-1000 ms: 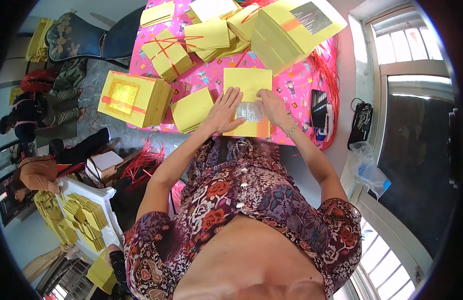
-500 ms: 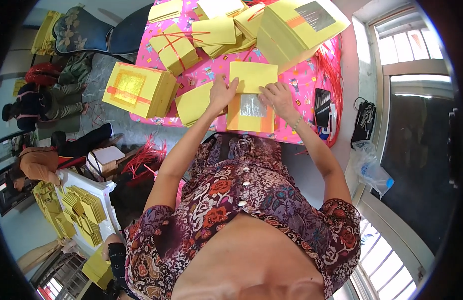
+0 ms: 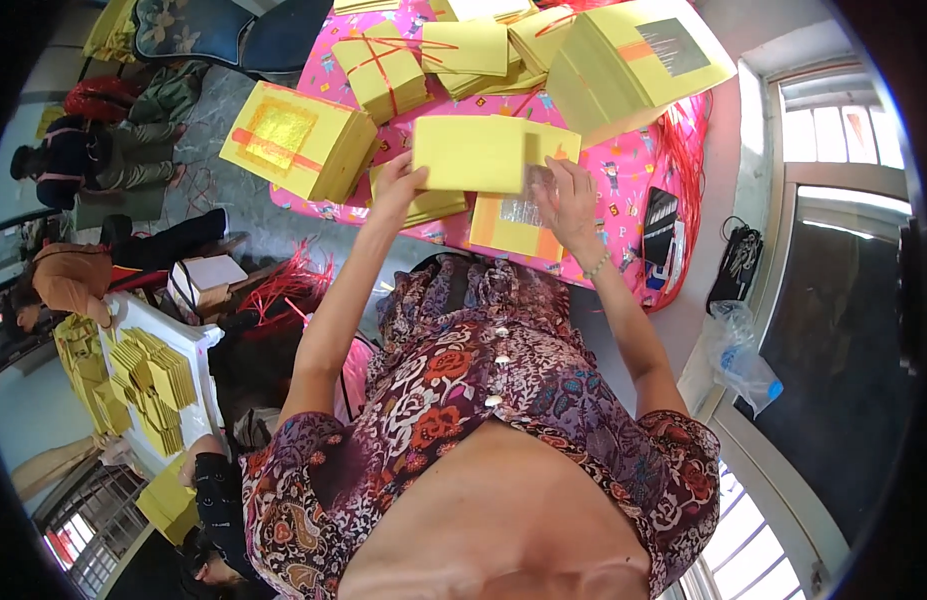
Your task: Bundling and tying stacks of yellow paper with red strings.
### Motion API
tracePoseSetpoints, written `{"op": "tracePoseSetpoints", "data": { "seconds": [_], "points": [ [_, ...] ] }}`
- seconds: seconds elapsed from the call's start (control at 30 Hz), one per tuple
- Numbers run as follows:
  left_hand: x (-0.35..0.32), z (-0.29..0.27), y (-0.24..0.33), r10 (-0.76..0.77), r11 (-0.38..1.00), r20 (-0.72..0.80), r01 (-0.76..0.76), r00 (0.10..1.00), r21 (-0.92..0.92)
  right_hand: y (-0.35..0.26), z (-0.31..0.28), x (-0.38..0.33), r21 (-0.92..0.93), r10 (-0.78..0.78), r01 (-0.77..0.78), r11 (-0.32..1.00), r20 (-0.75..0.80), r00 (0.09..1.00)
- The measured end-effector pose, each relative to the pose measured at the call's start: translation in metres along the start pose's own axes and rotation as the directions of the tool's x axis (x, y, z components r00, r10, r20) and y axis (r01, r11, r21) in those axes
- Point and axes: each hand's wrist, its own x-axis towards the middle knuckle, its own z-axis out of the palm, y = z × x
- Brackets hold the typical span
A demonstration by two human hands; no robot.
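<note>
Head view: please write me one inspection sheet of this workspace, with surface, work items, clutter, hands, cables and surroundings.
Surface: pink patterned tablecloth, partly covered.
Work items: folded yellow paper; silver-patched yellow sheet, partly hidden.
Clutter: yellow paper bundles; red strips and dark flat device at right.
Left hand: holds the folded yellow paper's left end.
Right hand: over the sheet, contact unclear.
Cables: black bundle at right, possibly cords.
Surroundings: blue chair, other people, clear plastic bag.
</note>
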Motion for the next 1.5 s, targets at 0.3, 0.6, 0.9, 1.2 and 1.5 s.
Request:
{"op": "tracePoseSetpoints", "data": {
  "seconds": [0.3, 0.6, 0.9, 1.2, 1.5],
  "points": [
    [-0.027, -0.087, -0.065, -0.106, 0.994, -0.313, 0.102, 0.944, -0.031, -0.007, 0.008, -0.043, 0.044, 0.116, -0.126, 0.991, 0.178, 0.977],
    [-0.024, -0.06, -0.065, 0.456, 0.499, -0.357, 0.098, 0.815, 0.861, -0.012, -0.005, -0.055, 0.039, 0.12, -0.136, 0.99, 0.28, 0.952],
    [-0.027, -0.033, -0.023, 0.565, 0.053, 0.131, -0.195, 0.815, 0.979, -0.024, -0.026, -0.06, 0.089, 0.109, -0.147, 0.985, 0.341, 0.934],
    [-0.036, 0.019, -0.008, 0.487, 0.268, 0.403, -0.571, 0.775, 0.776, -0.024, -0.023, -0.067, 0.081, 0.022, -0.066, 0.994, 0.452, 0.892],
    [-0.05, 0.045, -0.014, 0.218, 0.389, 0.735, -0.748, 0.642, 0.538, -0.017, -0.028, -0.049, 0.263, 0.022, -0.162, 0.951, 0.466, 0.885]
  ]
}}
